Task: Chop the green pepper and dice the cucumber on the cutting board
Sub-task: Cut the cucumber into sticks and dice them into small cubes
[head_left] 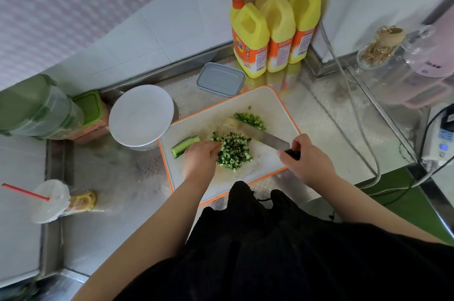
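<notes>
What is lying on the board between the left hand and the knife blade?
The pile of diced cucumber lies between the left hand and the knife blade, seen in the head view.

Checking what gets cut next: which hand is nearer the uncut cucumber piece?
Left. The left hand rests just right of the cucumber piece; the right hand grips the knife across the diced pile.

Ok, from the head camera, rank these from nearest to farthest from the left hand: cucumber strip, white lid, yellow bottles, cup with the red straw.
1. Cucumber strip, just left of the left hand.
2. White lid, up-left.
3. Cup, far left.
4. Yellow bottles, back corner.
</notes>
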Action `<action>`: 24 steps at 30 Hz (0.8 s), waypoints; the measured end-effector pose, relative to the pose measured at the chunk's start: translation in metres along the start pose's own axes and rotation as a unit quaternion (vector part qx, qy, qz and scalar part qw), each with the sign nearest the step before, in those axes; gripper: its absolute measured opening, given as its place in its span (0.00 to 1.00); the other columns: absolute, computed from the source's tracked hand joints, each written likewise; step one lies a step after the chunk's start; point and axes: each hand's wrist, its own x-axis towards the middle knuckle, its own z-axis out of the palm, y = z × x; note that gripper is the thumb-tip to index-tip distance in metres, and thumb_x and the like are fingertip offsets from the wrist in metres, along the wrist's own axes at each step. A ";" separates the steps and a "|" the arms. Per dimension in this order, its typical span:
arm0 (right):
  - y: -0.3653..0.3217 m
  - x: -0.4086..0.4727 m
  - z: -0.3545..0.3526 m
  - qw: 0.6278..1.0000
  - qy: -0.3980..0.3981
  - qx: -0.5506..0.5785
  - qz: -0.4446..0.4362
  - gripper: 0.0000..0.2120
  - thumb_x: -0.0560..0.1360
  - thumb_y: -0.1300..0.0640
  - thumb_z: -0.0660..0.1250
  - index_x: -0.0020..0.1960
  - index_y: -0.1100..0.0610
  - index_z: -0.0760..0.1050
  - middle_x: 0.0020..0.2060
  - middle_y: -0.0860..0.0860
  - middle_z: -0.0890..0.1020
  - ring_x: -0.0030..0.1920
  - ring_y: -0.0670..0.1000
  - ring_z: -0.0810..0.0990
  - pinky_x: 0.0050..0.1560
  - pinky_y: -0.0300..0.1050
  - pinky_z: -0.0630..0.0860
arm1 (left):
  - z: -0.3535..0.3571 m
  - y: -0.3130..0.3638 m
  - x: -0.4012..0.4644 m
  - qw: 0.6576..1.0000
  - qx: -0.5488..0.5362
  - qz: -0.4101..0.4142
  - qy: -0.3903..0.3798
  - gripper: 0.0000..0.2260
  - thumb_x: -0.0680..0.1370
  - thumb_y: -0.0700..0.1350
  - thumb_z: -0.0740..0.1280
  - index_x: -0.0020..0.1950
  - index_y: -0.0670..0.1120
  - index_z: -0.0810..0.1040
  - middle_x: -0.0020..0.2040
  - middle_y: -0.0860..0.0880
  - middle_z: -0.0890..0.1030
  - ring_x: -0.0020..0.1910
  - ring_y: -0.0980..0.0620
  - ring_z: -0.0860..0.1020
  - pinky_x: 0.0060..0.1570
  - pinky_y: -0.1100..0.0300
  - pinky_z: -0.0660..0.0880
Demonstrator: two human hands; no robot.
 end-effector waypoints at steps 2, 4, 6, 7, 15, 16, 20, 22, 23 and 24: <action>-0.004 -0.001 0.002 0.999 -0.001 0.031 0.015 0.15 0.74 0.42 0.64 0.45 0.52 0.62 0.34 0.48 0.75 0.34 0.51 0.76 0.35 0.46 0.71 | 0.004 -0.006 0.000 1.000 0.020 0.004 -0.003 0.17 0.75 0.32 0.61 0.54 0.47 0.84 0.61 0.51 0.80 0.64 0.47 0.71 0.63 0.55 0.67; -0.008 -0.002 0.003 0.999 -0.005 0.039 0.017 0.15 0.74 0.42 0.64 0.45 0.52 0.63 0.33 0.48 0.75 0.33 0.51 0.76 0.32 0.44 0.69 | 0.006 -0.012 0.000 0.999 0.042 0.007 0.010 0.20 0.73 0.31 0.61 0.57 0.49 0.83 0.69 0.52 0.74 0.70 0.46 0.65 0.68 0.53 0.61; -0.012 -0.003 0.003 0.999 -0.014 0.040 0.017 0.15 0.75 0.43 0.64 0.46 0.52 0.63 0.33 0.48 0.75 0.31 0.49 0.76 0.32 0.43 0.68 | 0.003 -0.018 0.003 0.999 0.039 -0.011 0.034 0.22 0.73 0.33 0.62 0.64 0.50 0.78 0.73 0.52 0.67 0.72 0.47 0.61 0.70 0.50 0.61; -0.014 -0.003 0.003 0.999 -0.020 0.043 0.018 0.14 0.75 0.43 0.63 0.47 0.52 0.64 0.32 0.48 0.75 0.31 0.48 0.76 0.32 0.43 0.68 | 0.000 -0.022 0.006 0.998 0.036 -0.027 0.039 0.22 0.75 0.36 0.62 0.67 0.50 0.75 0.73 0.52 0.66 0.72 0.47 0.61 0.70 0.49 0.61; -0.026 -0.003 0.008 0.998 -0.060 0.018 0.014 0.14 0.76 0.42 0.63 0.47 0.52 0.64 0.34 0.46 0.75 0.33 0.47 0.74 0.35 0.44 0.68 | -0.017 -0.066 0.048 0.977 0.122 -0.167 -0.047 0.18 0.83 0.47 0.57 0.73 0.52 0.68 0.70 0.45 0.68 0.70 0.42 0.62 0.61 0.45 0.68; -0.027 -0.003 0.008 0.998 -0.064 0.014 0.012 0.14 0.76 0.42 0.62 0.47 0.51 0.64 0.34 0.47 0.75 0.33 0.47 0.74 0.35 0.43 0.68 | -0.016 -0.068 0.049 0.975 0.133 -0.169 -0.061 0.18 0.83 0.46 0.57 0.73 0.52 0.68 0.69 0.45 0.68 0.69 0.41 0.64 0.59 0.45 0.69; -0.033 0.000 0.010 0.997 -0.081 0.014 0.014 0.14 0.76 0.43 0.62 0.47 0.53 0.64 0.33 0.48 0.75 0.32 0.48 0.73 0.33 0.43 0.68 | -0.013 -0.074 0.049 0.975 0.140 -0.160 -0.070 0.18 0.82 0.46 0.58 0.73 0.52 0.69 0.67 0.44 0.68 0.67 0.41 0.64 0.57 0.45 0.71; -0.037 0.001 0.012 0.997 -0.082 0.015 0.007 0.14 0.76 0.43 0.63 0.47 0.53 0.64 0.33 0.47 0.74 0.32 0.48 0.73 0.32 0.42 0.66 | -0.012 -0.076 0.046 0.975 0.156 -0.140 -0.080 0.17 0.82 0.45 0.59 0.72 0.51 0.68 0.66 0.44 0.67 0.66 0.42 0.64 0.56 0.45 0.71; -0.040 0.002 0.013 0.997 -0.080 0.017 0.002 0.15 0.76 0.43 0.63 0.47 0.53 0.64 0.33 0.47 0.74 0.33 0.47 0.73 0.32 0.42 0.66 | -0.011 -0.077 0.045 0.974 0.164 -0.130 -0.085 0.17 0.82 0.44 0.60 0.70 0.50 0.68 0.65 0.43 0.66 0.66 0.42 0.65 0.55 0.45 0.71; -0.042 0.002 0.014 0.997 -0.079 0.018 -0.002 0.15 0.76 0.43 0.63 0.48 0.53 0.65 0.33 0.46 0.73 0.33 0.46 0.73 0.32 0.41 0.65 | -0.011 -0.077 0.044 0.974 0.170 -0.120 -0.086 0.16 0.81 0.43 0.60 0.69 0.48 0.69 0.65 0.43 0.66 0.65 0.42 0.65 0.54 0.45 0.71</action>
